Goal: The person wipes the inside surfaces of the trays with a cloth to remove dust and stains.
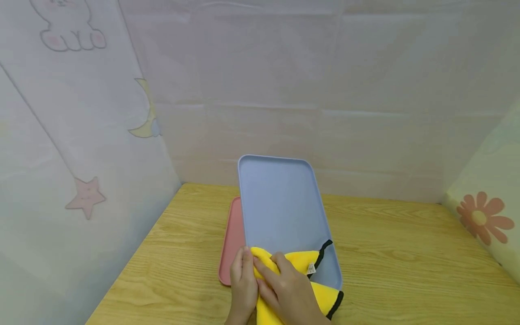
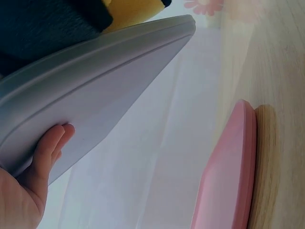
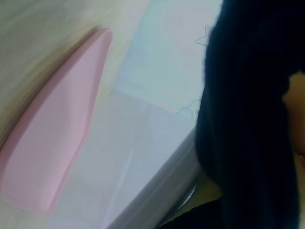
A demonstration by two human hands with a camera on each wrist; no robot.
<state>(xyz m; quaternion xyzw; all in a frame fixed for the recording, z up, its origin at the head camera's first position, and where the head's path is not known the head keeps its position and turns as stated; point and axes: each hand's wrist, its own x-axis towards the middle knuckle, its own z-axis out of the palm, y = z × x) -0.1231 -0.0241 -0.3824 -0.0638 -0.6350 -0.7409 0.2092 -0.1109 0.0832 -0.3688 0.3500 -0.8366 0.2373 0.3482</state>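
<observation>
In the head view a light blue tray (image 1: 280,203) is held tilted up above the table. My left hand (image 1: 243,280) grips its left edge near the lower corner; in the left wrist view, fingers (image 2: 47,150) lie against the tray's underside (image 2: 95,102). My right hand (image 1: 286,289) holds a yellow cloth (image 1: 325,295) with black edging and a small white label, bunched at that same left edge. Dark cloth (image 3: 248,124) fills much of the right wrist view and hides most of the right hand.
A pink tray (image 1: 234,239) lies on the wooden table (image 1: 170,262), partly behind the blue one. Pale printed sheets hang at the back and both sides, with a star (image 1: 86,197) at left and a flower (image 1: 483,217) at right.
</observation>
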